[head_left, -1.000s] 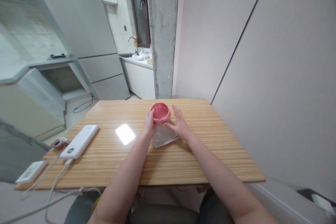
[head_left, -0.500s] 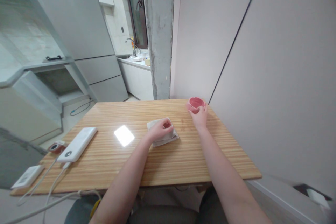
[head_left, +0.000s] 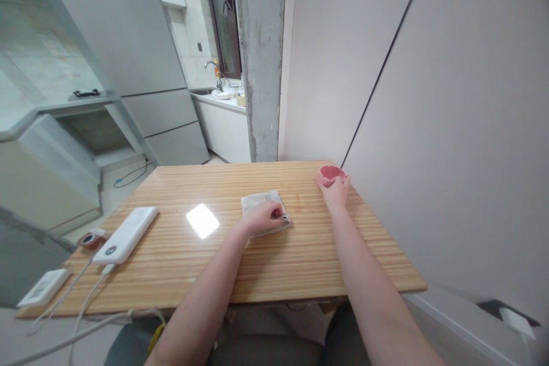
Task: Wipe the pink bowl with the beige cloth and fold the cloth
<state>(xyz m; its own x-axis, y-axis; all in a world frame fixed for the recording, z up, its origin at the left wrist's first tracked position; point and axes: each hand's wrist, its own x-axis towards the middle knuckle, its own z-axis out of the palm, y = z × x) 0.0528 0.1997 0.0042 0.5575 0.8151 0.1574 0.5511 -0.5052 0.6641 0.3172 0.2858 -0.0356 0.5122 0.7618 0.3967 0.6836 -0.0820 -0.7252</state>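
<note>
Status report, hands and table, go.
Left hand pressing on the folded cloth. Right hand gripping the pink bowl at the table's far right corner. Nothing between them.

Right hand (head_left: 335, 191) grips a pink bowl (head_left: 331, 173) near the table (head_left: 206, 263) corner; left hand (head_left: 265, 217) presses a folded cloth (head_left: 257, 202)

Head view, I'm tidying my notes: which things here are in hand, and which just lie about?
In hand:
pink bowl, held by right hand
folded cloth, under left hand

Lying about:
white power bank
cables
small white device
on wooden table
</note>
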